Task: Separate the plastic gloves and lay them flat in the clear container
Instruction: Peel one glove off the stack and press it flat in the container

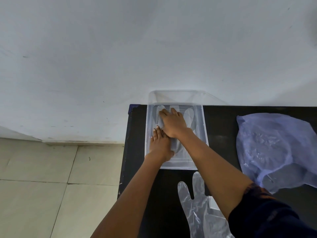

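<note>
A clear plastic container (205,127) sits on the black table against the white wall. A see-through plastic glove (189,117) lies flat inside it, fingers toward the wall. My right hand (173,123) presses flat on the glove's finger end, palm down. My left hand (160,145) lies flat on the container's near left part, fingers apart, touching my right wrist. More clear gloves (195,200) lie on the table in front of the container, partly under my right forearm.
A crumpled bluish plastic bag (274,152) lies at the table's right. The black table (221,124) ends just left of the container, with tiled floor (51,177) beyond. The white wall (154,48) stands right behind the container.
</note>
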